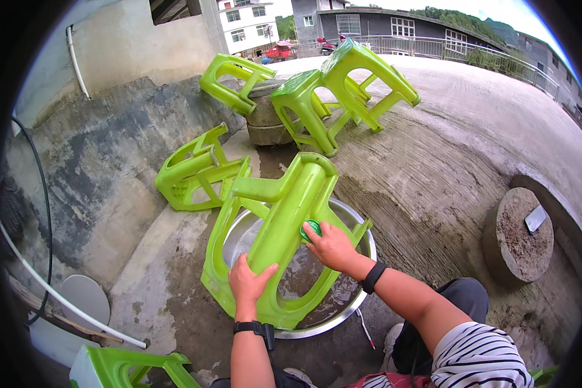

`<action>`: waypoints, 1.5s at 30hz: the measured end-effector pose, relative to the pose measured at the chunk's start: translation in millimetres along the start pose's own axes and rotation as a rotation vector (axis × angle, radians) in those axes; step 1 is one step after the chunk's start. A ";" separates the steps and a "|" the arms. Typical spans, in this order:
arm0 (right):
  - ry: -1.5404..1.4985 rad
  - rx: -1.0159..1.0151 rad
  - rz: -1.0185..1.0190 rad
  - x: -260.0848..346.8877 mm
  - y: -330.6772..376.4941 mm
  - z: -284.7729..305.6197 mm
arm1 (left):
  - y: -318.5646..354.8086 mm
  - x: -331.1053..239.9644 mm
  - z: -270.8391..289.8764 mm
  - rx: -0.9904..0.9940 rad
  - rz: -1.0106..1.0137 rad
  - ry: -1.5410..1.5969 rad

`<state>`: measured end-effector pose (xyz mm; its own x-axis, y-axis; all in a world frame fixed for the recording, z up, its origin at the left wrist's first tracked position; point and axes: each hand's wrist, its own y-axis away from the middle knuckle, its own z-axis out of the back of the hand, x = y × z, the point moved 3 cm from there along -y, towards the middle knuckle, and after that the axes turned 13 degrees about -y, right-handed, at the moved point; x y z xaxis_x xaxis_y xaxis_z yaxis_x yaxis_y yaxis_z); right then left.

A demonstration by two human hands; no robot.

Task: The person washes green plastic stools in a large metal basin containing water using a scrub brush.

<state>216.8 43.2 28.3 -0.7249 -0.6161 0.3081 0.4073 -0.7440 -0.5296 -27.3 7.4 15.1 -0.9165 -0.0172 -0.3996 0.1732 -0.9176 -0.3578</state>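
A bright green plastic stool (290, 210) lies tilted on its side across a wide metal basin (370, 249) with murky water in it. My left hand (247, 282) grips the near part of the stool, its thumb spread along the plastic. Against the stool's right-hand side, my right hand (335, 248) presses a small round green scrubber (311, 229) with bent fingers. The fingertips of my left hand are partly hidden. A thin white stick with a red end (366, 330) rests on the ground beside the basin's near right rim.
Another green stool (197, 173) lies tipped over beyond the basin. More stools (236, 81) lean around a round concrete block (269, 118). One stool (119, 367) is at the lower left, near a white pipe (71, 305). At right, a flat silvery object (535, 218) rests on a concrete cylinder (520, 252).
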 end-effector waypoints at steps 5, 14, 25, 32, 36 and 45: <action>-0.267 0.016 -0.115 -10.9 -3.4 21.9 | 0.7 -4.5 7.5 0.016 -0.006 0.019; -0.418 -0.031 -0.298 -80.2 -57.9 79.0 | 2.9 -0.3 -1.2 -0.120 -0.066 -0.051; -0.022 -0.235 0.138 -21.4 -77.3 49.6 | 1.2 -2.3 0.5 -0.155 -0.046 -0.064; 0.102 0.045 0.160 39.9 -40.3 -1.1 | 3.7 5.4 2.9 0.018 0.056 -0.030; 0.035 -0.124 0.134 -0.8 -58.3 23.6 | 4.8 -0.1 2.6 -0.068 -0.009 -0.083; -0.037 0.019 0.156 42.0 -26.8 -9.7 | -1.4 -4.7 -4.4 -0.007 0.026 -0.004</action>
<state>170.1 39.8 47.8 -0.6313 -0.7332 0.2527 0.5239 -0.6434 -0.5582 -21.6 10.5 13.8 -0.9131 -0.0426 -0.4054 0.1997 -0.9138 -0.3536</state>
